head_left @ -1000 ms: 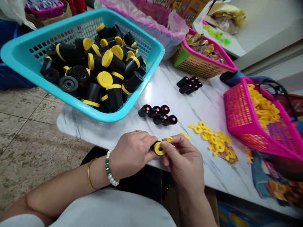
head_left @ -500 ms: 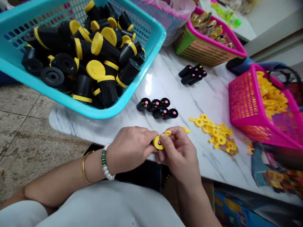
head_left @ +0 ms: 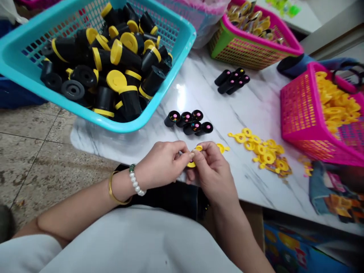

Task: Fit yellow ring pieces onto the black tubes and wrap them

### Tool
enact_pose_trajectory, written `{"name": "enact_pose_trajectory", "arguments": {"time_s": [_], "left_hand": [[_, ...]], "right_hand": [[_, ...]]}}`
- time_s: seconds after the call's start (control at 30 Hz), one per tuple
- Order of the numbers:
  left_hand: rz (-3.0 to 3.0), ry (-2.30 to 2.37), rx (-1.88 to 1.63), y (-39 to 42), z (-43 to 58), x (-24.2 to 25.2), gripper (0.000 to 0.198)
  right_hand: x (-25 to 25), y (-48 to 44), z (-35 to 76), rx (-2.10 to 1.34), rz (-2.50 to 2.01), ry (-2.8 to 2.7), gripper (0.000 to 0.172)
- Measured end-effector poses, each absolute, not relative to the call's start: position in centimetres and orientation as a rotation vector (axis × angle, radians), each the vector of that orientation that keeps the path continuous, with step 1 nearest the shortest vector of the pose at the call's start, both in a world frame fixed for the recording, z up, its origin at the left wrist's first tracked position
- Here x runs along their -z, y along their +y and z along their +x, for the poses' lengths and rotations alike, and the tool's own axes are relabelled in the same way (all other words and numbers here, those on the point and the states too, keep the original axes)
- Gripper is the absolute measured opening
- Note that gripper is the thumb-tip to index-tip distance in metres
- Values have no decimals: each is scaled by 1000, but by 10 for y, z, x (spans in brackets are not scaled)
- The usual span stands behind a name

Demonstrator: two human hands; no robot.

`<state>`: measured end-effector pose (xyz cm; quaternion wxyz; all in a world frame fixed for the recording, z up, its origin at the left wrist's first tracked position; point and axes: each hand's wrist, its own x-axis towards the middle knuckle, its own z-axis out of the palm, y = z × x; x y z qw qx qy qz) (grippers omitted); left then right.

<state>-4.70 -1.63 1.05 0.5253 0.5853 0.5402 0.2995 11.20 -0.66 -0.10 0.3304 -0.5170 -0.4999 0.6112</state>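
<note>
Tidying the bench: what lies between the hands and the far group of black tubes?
Head view: five pink-dotted black tubes, between the far tubes and the left hand and right hand pinching a yellow cap.

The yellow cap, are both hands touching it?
Touching. The head view shows the yellow cap pinched between the fingers of the left hand and the right hand, with no gap on either side.

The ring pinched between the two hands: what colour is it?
Yellow; the ring shows best in the head view, between left hand and right hand.
</note>
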Motion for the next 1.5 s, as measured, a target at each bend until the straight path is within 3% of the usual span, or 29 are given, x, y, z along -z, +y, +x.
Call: {"name": "enact_pose_trajectory", "arguments": {"time_s": [0.17,0.3,0.43,0.57,0.8,0.93,1.03,1.13,1.3,1.4,1.5], "left_hand": [[1529,1281,-825,-30,-46,-2,14],[1685,1287,-934,-37,-42,8,19],[1801,1302,-983,-37,-41,13,16],[1889,1325,-873,-37,-41,10,10],[1954,1488,-749,-37,-30,9,22],[2051,1489,-802,-42,-31,6,16],[2207,1546,-1070,-52,-54,-16,25],[2296,1913,-1333,-52,-97,-54,34],[2243,2479,-1454,-21,-148,-99,50],[2316,2323,-1491,-14,-128,-85,58],[2435,1843,-1368,-21,-87,-50,61]], "right_hand": [[7,-11,109,-1519,-1324,-1268,30],[8,-11,116,-1495,-1306,-1164,31],[3,2,131,-1691,-1291,-1075,40],[-11,14,136,-1880,-1348,-1352,38],[-17,5,125,-1582,-1376,-1710,30],[-9,-3,129,-1508,-1284,-1703,30],[-8,-1,146,-1237,-1323,-1722,30],[-5,12,173,-658,-1457,-1789,30],[17,28,206,-22,-1488,-2075,37],[32,14,205,254,-1451,-2188,38],[35,-11,194,370,-1447,-2233,45]]}}
